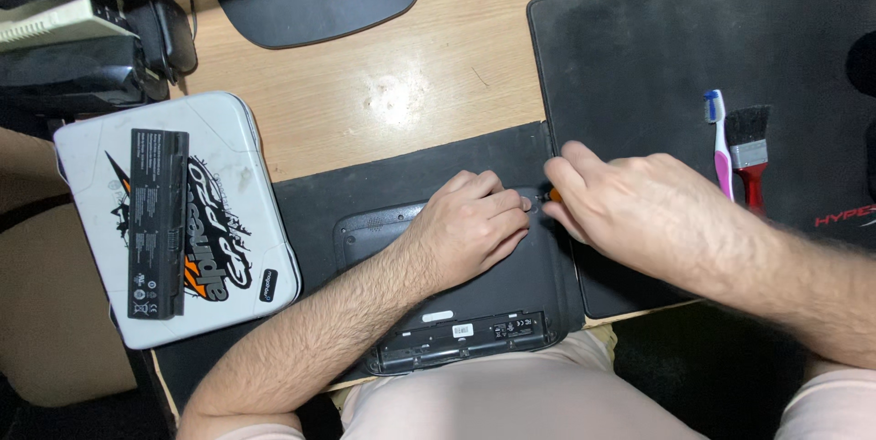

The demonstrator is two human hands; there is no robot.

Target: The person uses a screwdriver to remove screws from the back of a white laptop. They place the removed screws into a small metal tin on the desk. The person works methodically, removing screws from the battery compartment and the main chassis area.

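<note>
I was mid-way unscrewing the upturned black laptop (474, 303) (battery bay toward me, empty), my left hand (470, 225) flat on its base, fingers loosely curled, holding nothing. My right hand (630, 207) was closed around a small orange-handled screwdriver (553, 194), its tip just beyond my left fingertips (522, 205). Next move, I judged, needed steady downward pressure.
</note>
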